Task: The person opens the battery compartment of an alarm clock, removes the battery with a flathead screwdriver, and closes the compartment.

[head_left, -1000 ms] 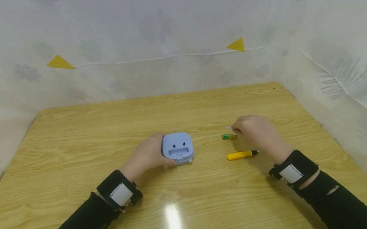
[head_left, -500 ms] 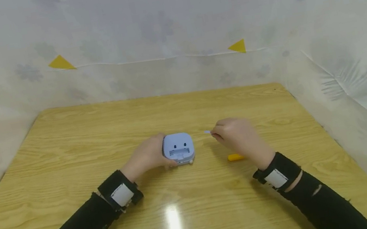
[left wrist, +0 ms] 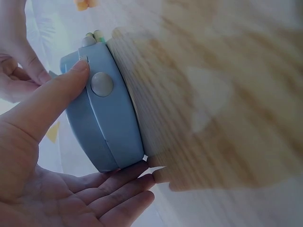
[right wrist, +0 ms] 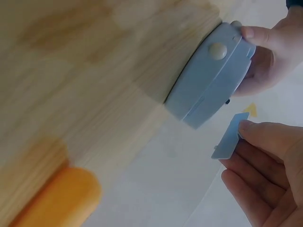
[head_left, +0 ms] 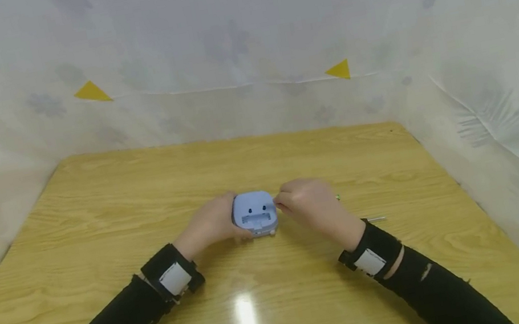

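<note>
A light blue, rounded-square device [head_left: 253, 203] lies on the table with its slotted battery compartment facing up. My left hand [head_left: 210, 221] grips it by its left side, with the thumb [left wrist: 71, 80] near a round grey knob [left wrist: 102, 84] and the other fingers along the opposite edge. Between thumb and fingers my right hand [head_left: 316, 207] pinches a small flat blue battery cover [right wrist: 230, 139]. That cover is just right of the device, apart from it in the right wrist view, and mostly hidden by the fingers in the head view.
Behind my right hand, a green battery end [head_left: 338, 197] shows. A screwdriver's metal shaft [head_left: 376, 218] sticks out past the right wrist; its yellow handle [right wrist: 61, 198] appears in the right wrist view. Pale curtains with yellow triangles surround the wooden table [head_left: 147, 176].
My right hand has moved left with the battery cover, from beside the battery to the device's right edge, passing over the screwdriver handle. The left hand keeps its hold on the device.
</note>
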Motion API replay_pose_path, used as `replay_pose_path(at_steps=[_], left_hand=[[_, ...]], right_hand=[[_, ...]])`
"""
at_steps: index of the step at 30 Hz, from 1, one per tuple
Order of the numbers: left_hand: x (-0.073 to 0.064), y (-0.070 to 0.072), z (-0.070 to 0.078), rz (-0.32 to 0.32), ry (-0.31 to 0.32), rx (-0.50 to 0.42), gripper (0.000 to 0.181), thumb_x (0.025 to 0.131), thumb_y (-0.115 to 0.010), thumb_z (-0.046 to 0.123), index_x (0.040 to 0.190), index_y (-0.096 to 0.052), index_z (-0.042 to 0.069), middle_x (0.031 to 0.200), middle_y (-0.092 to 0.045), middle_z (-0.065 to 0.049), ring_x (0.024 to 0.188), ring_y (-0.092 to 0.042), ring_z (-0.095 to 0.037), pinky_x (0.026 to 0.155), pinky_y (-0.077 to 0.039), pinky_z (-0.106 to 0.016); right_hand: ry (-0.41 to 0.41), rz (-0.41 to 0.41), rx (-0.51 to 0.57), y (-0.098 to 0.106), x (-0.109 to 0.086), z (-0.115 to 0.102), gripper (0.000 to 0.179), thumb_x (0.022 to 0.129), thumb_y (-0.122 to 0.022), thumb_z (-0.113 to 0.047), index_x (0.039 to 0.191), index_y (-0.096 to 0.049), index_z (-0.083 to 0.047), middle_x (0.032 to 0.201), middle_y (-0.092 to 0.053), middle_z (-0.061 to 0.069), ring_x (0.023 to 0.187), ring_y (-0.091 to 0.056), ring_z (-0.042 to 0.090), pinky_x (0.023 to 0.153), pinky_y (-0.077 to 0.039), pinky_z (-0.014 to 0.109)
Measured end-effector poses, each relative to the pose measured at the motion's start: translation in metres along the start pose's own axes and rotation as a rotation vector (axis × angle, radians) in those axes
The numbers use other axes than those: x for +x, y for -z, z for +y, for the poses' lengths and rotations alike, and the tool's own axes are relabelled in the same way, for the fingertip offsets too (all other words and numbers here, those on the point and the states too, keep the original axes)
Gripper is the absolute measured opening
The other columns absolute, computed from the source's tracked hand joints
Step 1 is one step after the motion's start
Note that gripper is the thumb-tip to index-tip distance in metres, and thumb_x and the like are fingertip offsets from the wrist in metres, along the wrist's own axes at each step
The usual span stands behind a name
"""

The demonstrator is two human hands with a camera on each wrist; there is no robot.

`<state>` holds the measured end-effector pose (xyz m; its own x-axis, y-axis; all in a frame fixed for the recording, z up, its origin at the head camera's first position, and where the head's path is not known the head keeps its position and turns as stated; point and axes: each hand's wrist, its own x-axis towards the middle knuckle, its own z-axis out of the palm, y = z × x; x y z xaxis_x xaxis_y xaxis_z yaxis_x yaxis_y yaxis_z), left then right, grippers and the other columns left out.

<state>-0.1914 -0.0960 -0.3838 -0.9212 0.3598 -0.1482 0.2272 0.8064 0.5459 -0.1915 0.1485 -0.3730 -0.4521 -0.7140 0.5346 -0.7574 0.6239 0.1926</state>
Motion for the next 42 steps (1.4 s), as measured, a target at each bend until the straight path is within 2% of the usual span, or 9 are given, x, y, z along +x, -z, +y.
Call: replay_pose_path(at_steps=[12, 22, 32, 42], left_hand=[[0.000, -0.003, -0.002, 0.006, -0.019, -0.001, 0.085, 0.074, -0.099, 0.034, 0.137, -0.056, -0.004, 0.125, -0.071, -0.017, 0.109, -0.070, -0.029, 0.097, -0.061, -0.045], [-0.001, -0.002, -0.002, 0.017, -0.022, 0.023, 0.089, 0.074, -0.099, 0.034, 0.140, -0.054, -0.007, 0.128, -0.070, -0.021, 0.113, -0.069, -0.033, 0.101, -0.060, -0.048], [-0.001, -0.001, -0.002, 0.008, -0.008, -0.004, 0.087, 0.074, -0.099, 0.031, 0.140, -0.054, -0.006, 0.127, -0.070, -0.020, 0.111, -0.069, -0.032, 0.100, -0.060, -0.048], [0.002, -0.001, -0.002, 0.007, -0.007, 0.010, 0.088, 0.075, -0.098, 0.031, 0.141, -0.053, -0.006, 0.129, -0.069, -0.021, 0.112, -0.068, -0.032, 0.100, -0.060, -0.048]], right_hand=[[0.078, -0.040, 0.017, -0.004, 0.011, -0.023, 0.012, 0.085, -0.087, -0.004, 0.085, -0.081, -0.015, 0.077, -0.074, -0.003, 0.068, -0.070, 0.010, 0.061, -0.060, 0.022], [0.142, -0.081, 0.024, -0.007, 0.015, -0.031, 0.019, 0.082, -0.083, 0.005, 0.084, -0.079, -0.013, 0.078, -0.072, -0.003, 0.068, -0.066, 0.010, 0.060, -0.057, 0.022], [0.177, -0.101, -0.019, -0.010, 0.015, -0.035, 0.016, 0.083, -0.084, 0.000, 0.082, -0.078, -0.014, 0.079, -0.072, -0.004, 0.069, -0.065, 0.008, 0.061, -0.058, 0.020], [0.193, -0.111, -0.068, -0.011, 0.017, -0.036, 0.014, 0.082, -0.088, -0.005, 0.081, -0.078, -0.014, 0.077, -0.071, -0.004, 0.070, -0.066, 0.009, 0.063, -0.057, 0.021]])
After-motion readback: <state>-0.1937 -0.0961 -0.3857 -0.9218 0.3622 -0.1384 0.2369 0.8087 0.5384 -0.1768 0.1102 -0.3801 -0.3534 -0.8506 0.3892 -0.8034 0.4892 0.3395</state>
